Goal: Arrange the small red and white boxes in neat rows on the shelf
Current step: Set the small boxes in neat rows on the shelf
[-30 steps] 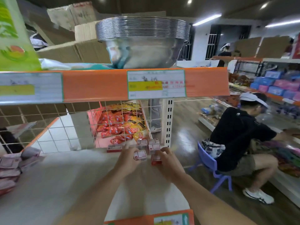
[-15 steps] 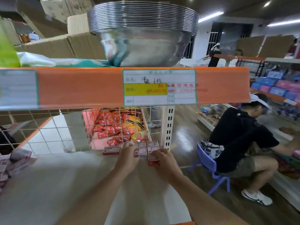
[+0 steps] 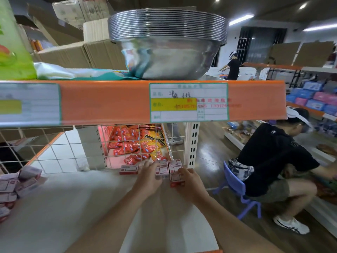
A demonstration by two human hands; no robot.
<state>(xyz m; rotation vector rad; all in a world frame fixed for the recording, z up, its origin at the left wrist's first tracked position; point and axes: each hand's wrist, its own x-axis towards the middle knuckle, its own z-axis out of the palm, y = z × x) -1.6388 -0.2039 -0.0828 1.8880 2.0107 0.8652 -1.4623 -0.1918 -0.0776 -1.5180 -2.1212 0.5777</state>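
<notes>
Loose pile (image 3: 11,187): many red and white boxes lie jumbled at the far left of the white shelf (image 3: 73,207). I cannot count them.
Lone box (image 3: 128,169): one, flat beside the wire grid (image 3: 73,148).
Left hand (image 3: 148,177): fingers lie stretched over the box group and hide part of it.
Box group (image 3: 174,166): four show, two by two, touching, at the back right corner.
Front box (image 3: 176,178): one, touching the group.
Right hand (image 3: 189,181): fingers curl round the front box.
Packets (image 3: 138,143): a red and yellow heap behind the grid.
Bowls (image 3: 167,42): one steel stack above.
Person (image 3: 273,161): one, sitting on a purple stool (image 3: 235,183).
</notes>
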